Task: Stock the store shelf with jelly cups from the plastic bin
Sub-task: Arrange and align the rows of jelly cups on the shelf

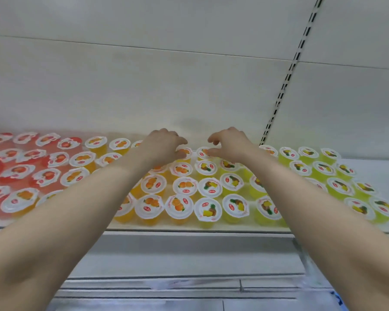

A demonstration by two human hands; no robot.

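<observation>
Left hand (166, 144) reached to the back row at the centre of the frame; its fingers were curled down over the lid of an orange cup (185, 152) and appeared to grip it, though the contact under the fingertips was partly hidden.

Right hand (229, 144) was alongside, a small gap between the two hands; its thumb and forefinger were parted, the thumb touching the rim of the neighbouring cup (204, 152), nothing clamped between them.

The jelly cups stood upright on the shelf (189, 227), lids up, sorted by colour across the frame: red cups (18, 171) at the left; orange cups (153, 184) in the centre; yellow cups (231, 181) right of centre; green cups (339, 186) at the far right. Grouping by colour probably kept each flavour in its own block; upright placement kept the printed lids readable.

Both arms were extended over the front rows, probably because the remaining space lay against the back panel (144, 86), left of the slotted upright (288, 75); filling from the rear avoids reaching across later stock.

The plastic bin was not in view; the task appeared well advanced.
</observation>
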